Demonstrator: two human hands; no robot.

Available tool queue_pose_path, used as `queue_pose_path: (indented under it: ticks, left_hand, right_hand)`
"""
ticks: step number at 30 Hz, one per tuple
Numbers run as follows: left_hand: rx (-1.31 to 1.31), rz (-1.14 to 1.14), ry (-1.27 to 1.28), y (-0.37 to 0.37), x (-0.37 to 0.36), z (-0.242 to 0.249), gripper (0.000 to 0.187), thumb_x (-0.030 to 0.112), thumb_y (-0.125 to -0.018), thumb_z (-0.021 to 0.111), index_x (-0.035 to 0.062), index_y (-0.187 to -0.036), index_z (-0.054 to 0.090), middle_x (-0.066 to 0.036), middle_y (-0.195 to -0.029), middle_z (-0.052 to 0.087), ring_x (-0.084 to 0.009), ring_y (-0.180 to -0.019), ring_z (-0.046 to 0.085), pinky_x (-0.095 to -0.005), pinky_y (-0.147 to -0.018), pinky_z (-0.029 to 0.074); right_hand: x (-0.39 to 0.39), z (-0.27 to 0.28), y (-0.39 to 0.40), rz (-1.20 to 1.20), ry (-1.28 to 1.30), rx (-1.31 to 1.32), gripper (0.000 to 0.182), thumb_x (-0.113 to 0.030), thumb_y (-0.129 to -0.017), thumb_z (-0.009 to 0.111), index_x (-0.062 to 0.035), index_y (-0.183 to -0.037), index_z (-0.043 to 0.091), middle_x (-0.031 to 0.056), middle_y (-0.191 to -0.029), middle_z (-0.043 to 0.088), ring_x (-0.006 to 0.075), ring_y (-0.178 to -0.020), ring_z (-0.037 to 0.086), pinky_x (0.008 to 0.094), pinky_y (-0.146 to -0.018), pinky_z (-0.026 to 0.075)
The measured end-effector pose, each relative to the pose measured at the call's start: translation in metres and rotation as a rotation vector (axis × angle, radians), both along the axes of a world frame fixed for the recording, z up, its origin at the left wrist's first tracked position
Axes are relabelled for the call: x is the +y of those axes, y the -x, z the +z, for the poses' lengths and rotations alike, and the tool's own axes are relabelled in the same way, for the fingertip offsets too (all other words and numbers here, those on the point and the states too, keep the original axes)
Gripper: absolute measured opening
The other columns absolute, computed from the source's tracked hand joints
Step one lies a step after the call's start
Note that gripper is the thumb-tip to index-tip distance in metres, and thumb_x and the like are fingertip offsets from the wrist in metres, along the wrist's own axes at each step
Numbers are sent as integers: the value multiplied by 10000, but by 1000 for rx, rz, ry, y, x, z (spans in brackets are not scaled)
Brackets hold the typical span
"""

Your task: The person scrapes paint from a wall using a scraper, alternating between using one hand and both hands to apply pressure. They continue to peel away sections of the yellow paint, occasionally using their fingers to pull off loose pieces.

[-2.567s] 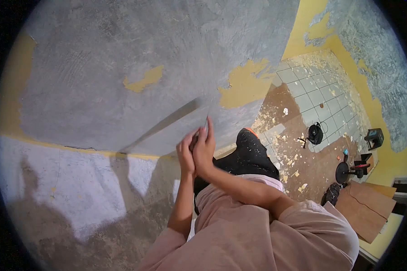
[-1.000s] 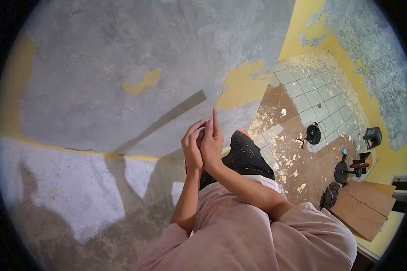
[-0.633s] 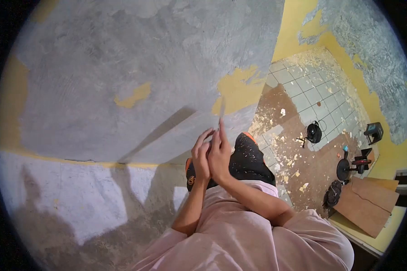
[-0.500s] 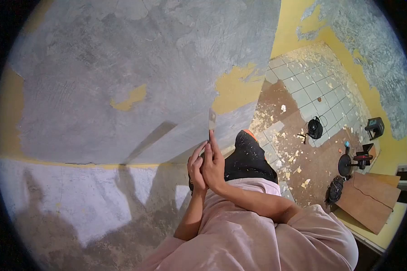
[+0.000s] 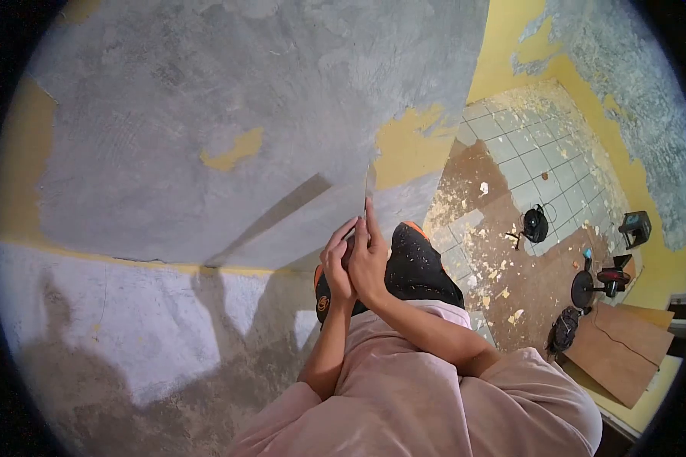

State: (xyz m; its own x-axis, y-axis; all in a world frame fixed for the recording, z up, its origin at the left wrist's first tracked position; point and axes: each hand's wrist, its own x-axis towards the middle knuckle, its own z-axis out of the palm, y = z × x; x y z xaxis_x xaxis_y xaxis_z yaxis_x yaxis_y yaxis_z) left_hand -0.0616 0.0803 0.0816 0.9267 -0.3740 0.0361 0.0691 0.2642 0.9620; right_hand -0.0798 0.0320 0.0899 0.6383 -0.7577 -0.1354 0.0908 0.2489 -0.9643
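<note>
Both hands are clasped around the handle of a metal scraper (image 5: 369, 183), whose thin blade points up against the grey scraped wall (image 5: 229, 91). My left hand (image 5: 335, 266) wraps the handle from the left. My right hand (image 5: 370, 263) covers it from the right, its forefinger stretched along the blade. The blade tip lies at the edge of a patch of yellow paint (image 5: 408, 148) left on the wall. A smaller yellow patch (image 5: 232, 152) sits further left. The handle itself is hidden by my fingers.
Below the hands is my black paint-speckled shoe (image 5: 411, 266) with orange trim. The tiled floor (image 5: 526, 160) is strewn with paint flakes. A black bag (image 5: 536, 225), a small stand (image 5: 594, 283), a dark green box (image 5: 634, 227) and brown boards (image 5: 613, 350) lie to the right.
The scraper has gone up and down along the wall near the large yellow patch; the hands dipped half a second ago and are now a little higher and to the right.
</note>
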Motion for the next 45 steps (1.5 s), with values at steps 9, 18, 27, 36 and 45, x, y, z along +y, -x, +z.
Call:
queue_pose_path:
  ticks: [9, 18, 27, 36, 45]
  left_hand:
    - [-56, 10, -98, -16, -14, -17, 421, 219, -886, 351, -68, -1105, 567, -134, -1072, 601, -194, -946, 571, -294, -834, 433]
    - [14, 44, -42, -18, -23, -19, 386, 181, -867, 381, -85, -1074, 568, -121, -1063, 595, -171, -920, 565, -268, -809, 428]
    - [256, -140, -41, 57, 11, -15, 524, 232, -862, 420, -14, -1322, 368, -121, -1236, 482, -180, -1078, 515, -264, -831, 450]
    - [352, -314, -234, 50, 15, -2, 569, 266, -856, 455, 15, -1347, 313, -164, -1307, 402, -266, -1129, 487, -365, -803, 505]
    - [-66, -349, 53, -13, -107, 31, 569, 233, -879, 529, -25, -1342, 320, -154, -1385, 337, -239, -1257, 368, -340, -1037, 276]
  right_hand:
    - [-11, -26, -13, -14, 62, 20, 418, -139, -952, 406, -48, -1358, 370, 171, -1159, 580, 131, -906, 554, 247, -798, 433]
    - [-23, -6, -12, 32, 98, 67, 421, -150, -954, 404, -96, -1370, 369, 116, -855, 603, 64, -609, 428, 243, -547, 413]
    - [-34, -33, 67, 335, -115, 83, 422, -186, -959, 425, -102, -1367, 364, 88, -866, 618, 87, -667, 549, 213, -564, 439]
    - [-141, -22, 120, -375, -713, 139, 458, -347, -961, 392, -193, -1386, 315, 14, -664, 435, 99, -458, 419, 251, -383, 363]
    - [-108, 3, -21, -167, -99, -163, 424, -154, -947, 417, -11, -1344, 376, 148, -1025, 613, 127, -854, 548, 219, -747, 430]
